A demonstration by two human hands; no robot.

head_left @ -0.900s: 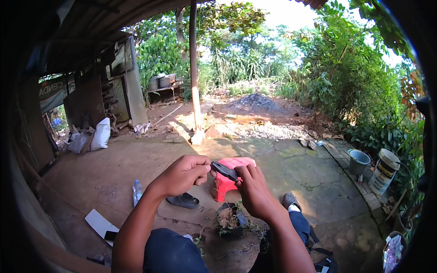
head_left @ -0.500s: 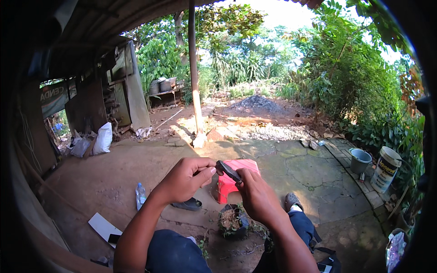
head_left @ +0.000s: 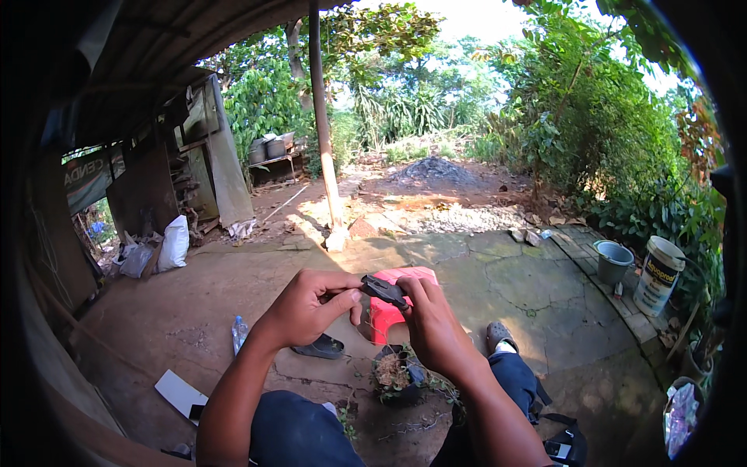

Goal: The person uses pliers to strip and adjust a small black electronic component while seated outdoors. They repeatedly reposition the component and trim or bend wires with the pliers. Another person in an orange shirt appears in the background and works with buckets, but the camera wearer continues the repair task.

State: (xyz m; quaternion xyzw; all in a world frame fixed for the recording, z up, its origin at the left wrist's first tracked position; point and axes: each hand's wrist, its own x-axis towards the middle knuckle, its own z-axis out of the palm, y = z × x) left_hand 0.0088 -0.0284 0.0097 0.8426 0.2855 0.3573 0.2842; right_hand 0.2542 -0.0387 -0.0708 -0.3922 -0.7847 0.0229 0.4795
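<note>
My right hand (head_left: 438, 321) is closed round the handle end of a small dark tool that looks like pliers (head_left: 383, 289). The tool's head points left, its broad face showing. My left hand (head_left: 311, 307) is closed in a pinch right at the tool's tip; what its fingertips hold is too small to make out. Both hands are raised in front of me, above a red plastic stool (head_left: 416, 274). Below them, between my legs, stands a dark plant pot (head_left: 401, 393) with brown, dry matter and trailing green stems.
A plastic bottle (head_left: 239, 333) and a white flat board (head_left: 179, 395) lie to the left. A dark clog (head_left: 320, 347) sits near the stool. At the right are a grey bucket (head_left: 614, 263) and a white pail (head_left: 658, 279). A wooden post (head_left: 323, 132) rises ahead.
The pliers have turned from edge-on to showing their broad face. Both hands stay close together at the tool, and the view has shifted slightly.
</note>
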